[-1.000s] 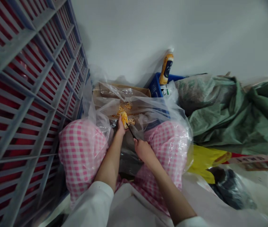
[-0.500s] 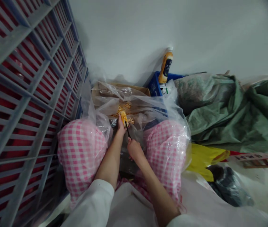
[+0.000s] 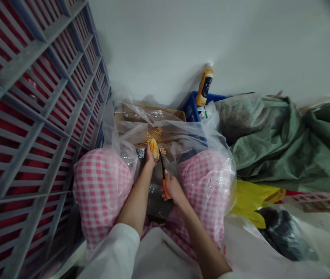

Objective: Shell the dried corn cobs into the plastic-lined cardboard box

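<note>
My left hand [image 3: 149, 155] is closed around an ear of corn [image 3: 154, 147], which points up and away from me with part of its yellow kernels still on. In my right hand [image 3: 174, 187] is an orange-handled tool [image 3: 167, 190] with a thin black shaft; its exact kind is hard to make out. The shaft's tip is beside the right side of the ear, and whether it touches is unclear. Loose corn kernels [image 3: 158, 131] lie in small heaps on a clear plastic sheet [image 3: 182, 128] draped over my knees and a cardboard box [image 3: 150, 108].
A tall slatted plastic crate [image 3: 45, 112] with red contents stands close on the left. Behind to the right, a blue bin [image 3: 192, 108] holds an orange-and-dark bottle [image 3: 204, 85]. Green sacking [image 3: 269, 143], a yellow bag [image 3: 247, 201] and a black bag [image 3: 287, 232] lie on the right.
My right hand has drawn back toward me and turned, so the tool's orange handle now shows. Its shaft has moved to the ear's right side. My left hand keeps its grip.
</note>
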### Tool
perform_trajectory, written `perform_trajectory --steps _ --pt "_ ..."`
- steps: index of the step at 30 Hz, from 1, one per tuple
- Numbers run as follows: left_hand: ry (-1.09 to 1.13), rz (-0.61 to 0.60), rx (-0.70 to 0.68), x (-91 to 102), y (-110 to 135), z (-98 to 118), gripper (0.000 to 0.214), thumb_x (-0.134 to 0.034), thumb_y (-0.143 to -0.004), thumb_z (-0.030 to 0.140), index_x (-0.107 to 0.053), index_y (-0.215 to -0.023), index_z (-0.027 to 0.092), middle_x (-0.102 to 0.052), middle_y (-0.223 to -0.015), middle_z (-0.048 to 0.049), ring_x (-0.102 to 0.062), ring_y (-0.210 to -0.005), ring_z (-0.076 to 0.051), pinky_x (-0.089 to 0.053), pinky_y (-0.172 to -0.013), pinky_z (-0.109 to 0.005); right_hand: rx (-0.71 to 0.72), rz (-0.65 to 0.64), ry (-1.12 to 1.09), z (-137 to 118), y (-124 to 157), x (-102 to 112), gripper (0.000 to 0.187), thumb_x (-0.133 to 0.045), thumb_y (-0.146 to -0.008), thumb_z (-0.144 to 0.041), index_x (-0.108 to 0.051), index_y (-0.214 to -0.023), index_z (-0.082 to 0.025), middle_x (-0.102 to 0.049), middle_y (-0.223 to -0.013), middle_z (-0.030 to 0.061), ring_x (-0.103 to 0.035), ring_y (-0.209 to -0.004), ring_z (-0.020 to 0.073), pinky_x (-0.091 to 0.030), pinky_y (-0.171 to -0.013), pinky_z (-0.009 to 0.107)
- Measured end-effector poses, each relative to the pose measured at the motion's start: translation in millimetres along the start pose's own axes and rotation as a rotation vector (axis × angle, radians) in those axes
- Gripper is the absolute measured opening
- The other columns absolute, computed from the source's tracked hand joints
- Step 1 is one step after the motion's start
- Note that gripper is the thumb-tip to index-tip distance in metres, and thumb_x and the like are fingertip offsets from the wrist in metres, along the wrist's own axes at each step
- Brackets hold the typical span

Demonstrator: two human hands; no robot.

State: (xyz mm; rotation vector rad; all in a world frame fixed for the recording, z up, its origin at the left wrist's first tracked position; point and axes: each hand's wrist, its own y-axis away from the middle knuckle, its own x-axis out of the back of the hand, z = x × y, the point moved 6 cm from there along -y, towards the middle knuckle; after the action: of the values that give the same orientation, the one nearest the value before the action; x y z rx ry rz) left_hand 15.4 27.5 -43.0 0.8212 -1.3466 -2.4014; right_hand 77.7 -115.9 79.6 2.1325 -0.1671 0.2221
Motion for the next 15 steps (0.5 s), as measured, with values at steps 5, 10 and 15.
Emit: perform_trajectory --steps 5,10,15 --pt "-0.014 -0.019 -0.005 0.2 3 2 0.056 -0.031 -0.098 0.06 -0.066 -0.115 0.018 -0.068 -0.096 -0.0096 -0.07 -0.094 -0.021 -0.055 -0.08 -0.03 0.075 0.08 0.539 -15 5 2 0.05 -0.021 -0.107 -0.036 -0.063 -0.111 -0.009 -0.069 -0.077 0.0119 -0.062 -0.047 0.0153 -0.047 -0.042 0.021" --pt "-0.019 -0.023 -0.006 1.0 6 2 0.054 -0.034 -0.098 0.059 -0.065 -0.117 0.019 -0.068 -0.099 -0.0088 -0.069 -0.085 -0.019 -0.054 -0.073 -0.029 0.095 0.125 0.657 -21 4 2 0.055 -0.021 -0.107 -0.035 -0.066 -0.11 -0.004 -0.073 -0.088 0.0197 -0.072 -0.062 0.0202 -0.054 -0.053 0.024" --pt "-0.003 -0.039 0.02 0.7 3 2 0.057 -0.029 -0.097 0.06 -0.065 -0.117 0.021 -0.067 -0.093 -0.0074 -0.067 -0.075 -0.017 -0.053 -0.065 -0.027 0.113 0.151 0.707 -17 11 9 0.053 -0.023 -0.107 -0.036 -0.067 -0.108 -0.006 -0.073 -0.088 0.0196 -0.071 -0.06 0.0203 -0.053 -0.052 0.025"
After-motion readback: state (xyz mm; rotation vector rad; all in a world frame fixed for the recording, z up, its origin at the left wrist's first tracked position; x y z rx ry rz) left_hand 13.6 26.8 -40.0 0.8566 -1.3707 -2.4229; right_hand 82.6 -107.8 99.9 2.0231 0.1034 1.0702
